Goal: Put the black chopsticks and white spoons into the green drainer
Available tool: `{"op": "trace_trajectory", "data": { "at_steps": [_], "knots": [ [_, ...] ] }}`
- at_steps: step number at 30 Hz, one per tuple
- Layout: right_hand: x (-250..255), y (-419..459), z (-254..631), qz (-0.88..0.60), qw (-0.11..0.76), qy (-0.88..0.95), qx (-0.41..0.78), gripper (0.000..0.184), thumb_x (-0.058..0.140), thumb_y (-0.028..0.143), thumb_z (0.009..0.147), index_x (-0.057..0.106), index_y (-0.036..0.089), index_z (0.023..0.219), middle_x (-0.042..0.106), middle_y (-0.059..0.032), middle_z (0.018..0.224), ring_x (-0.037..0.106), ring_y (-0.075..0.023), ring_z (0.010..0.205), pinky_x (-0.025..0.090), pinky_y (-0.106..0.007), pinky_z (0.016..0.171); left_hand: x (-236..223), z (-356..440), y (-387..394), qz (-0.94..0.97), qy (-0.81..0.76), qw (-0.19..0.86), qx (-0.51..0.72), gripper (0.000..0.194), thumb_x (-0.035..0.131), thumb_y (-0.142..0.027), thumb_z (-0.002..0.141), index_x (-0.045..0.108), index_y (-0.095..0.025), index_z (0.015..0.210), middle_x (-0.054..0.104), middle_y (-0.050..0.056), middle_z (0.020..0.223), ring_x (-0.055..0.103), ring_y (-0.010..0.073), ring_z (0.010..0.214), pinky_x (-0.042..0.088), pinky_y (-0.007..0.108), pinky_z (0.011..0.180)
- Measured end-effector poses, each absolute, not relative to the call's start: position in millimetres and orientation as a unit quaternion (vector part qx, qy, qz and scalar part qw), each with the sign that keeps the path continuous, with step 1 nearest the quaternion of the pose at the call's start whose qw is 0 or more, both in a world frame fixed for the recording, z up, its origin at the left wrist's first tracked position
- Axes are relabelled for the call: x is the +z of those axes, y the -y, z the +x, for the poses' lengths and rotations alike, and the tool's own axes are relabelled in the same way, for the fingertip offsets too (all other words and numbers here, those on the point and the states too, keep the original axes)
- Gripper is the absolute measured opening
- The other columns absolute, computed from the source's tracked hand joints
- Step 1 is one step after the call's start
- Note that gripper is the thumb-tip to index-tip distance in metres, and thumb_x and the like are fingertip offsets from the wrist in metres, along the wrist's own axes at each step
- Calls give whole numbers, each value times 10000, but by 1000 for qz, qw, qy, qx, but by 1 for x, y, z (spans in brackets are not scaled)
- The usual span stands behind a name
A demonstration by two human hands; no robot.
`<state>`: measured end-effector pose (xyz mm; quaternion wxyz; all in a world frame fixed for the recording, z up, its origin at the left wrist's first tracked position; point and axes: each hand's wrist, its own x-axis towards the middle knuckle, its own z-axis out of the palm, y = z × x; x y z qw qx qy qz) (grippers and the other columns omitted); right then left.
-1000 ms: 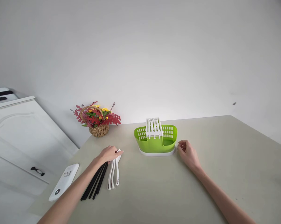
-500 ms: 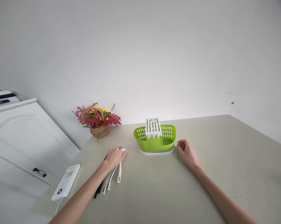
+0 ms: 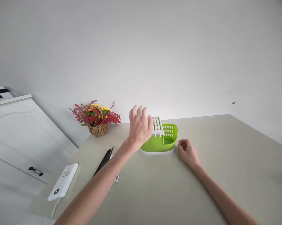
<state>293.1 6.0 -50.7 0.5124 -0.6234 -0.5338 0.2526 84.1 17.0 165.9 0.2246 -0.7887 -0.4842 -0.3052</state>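
A green utensil basket [image 3: 152, 145] with a slotted white rack on top [image 3: 158, 127] and a white base tray [image 3: 158, 153] stands upright on the table. My left hand [image 3: 141, 126] is raised in front of its left half, fingers spread, with nothing visible in them; it hides that half. Beside the basket's right end, my right hand [image 3: 188, 152] rests with curled fingers close to the base; whether they grip anything is hidden. Black chopsticks [image 3: 103, 162] lie on the left of the table. Next to them, white spoon-like utensils [image 3: 117, 177] are mostly covered by my left forearm.
A wicker basket of red and yellow flowers [image 3: 98, 129] stands at the back left, near the wall. A white power bank [image 3: 64, 181] with a cable lies at the table's left edge. Beyond that edge is a white cabinet [image 3: 21, 137].
My left hand has left the white utensils and moved up and right to the green basket, its fingers now spread. The view has shifted slightly; my right hand has stayed in place.
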Motion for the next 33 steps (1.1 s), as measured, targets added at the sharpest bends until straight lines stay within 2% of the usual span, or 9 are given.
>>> {"op": "trace_trajectory", "data": {
  "at_steps": [4,7,11,16,20,24,28,33],
  "knots": [
    [-48,-4,293,-626,510,532,255,217,511,382,824,558,242,983,689,-41,969,649,-196,830,511,-332,767,156,131,-24,-810,495,168,-265,652,290,-548,1007,420,-75,1438,447,266,1527,187,420,1529,106,676,1213],
    [-47,-4,293,-627,509,532,257,214,513,382,826,558,244,983,690,-38,970,649,-195,843,508,-326,774,137,137,-40,-814,541,96,-191,742,310,-588,976,378,-37,1468,434,312,1522,230,475,1503,116,711,1190],
    [-45,-5,291,-632,505,529,258,209,513,377,824,561,244,979,692,-36,959,647,-192,828,499,-323,769,128,126,-57,-818,547,82,-157,578,379,-448,958,443,-129,1437,491,227,1510,341,426,1467,152,674,1202],
    [-43,-3,291,-642,502,518,259,225,522,400,819,566,240,970,688,-37,938,637,-189,792,486,-311,718,137,107,-71,-825,541,91,-137,513,404,-332,937,480,-140,1406,521,190,1492,413,369,1424,228,605,1200],
    [-41,-2,291,-648,500,511,263,238,530,427,825,560,242,972,686,-43,940,638,-195,797,479,-313,702,144,73,-92,-832,537,85,-109,550,375,-395,963,445,-135,1443,458,175,1554,383,361,1446,272,577,1191],
    [-39,-1,290,-654,492,510,265,227,528,428,836,560,250,973,687,-39,943,634,-193,785,472,-313,691,154,19,-115,-830,546,82,-79,557,336,-451,992,426,-172,1465,452,122,1569,414,312,1430,366,491,1153],
    [-39,0,290,-654,490,513,264,229,526,429,841,566,254,983,694,-42,945,639,-195,784,468,-310,674,164,-37,-130,-796,596,85,-63,610,293,-553,1004,390,-212,1500,418,96,1596,440,303,1411,381,487,1135],
    [-38,0,290,-658,485,513,263,235,531,426,831,572,253,985,701,-39,941,641,-192,782,462,-297,652,172,-93,-137,-784,613,82,-43,599,307,-566,1000,366,-271,1518,352,43,1640,342,259,1482,341,425,1165]
  ]
}}
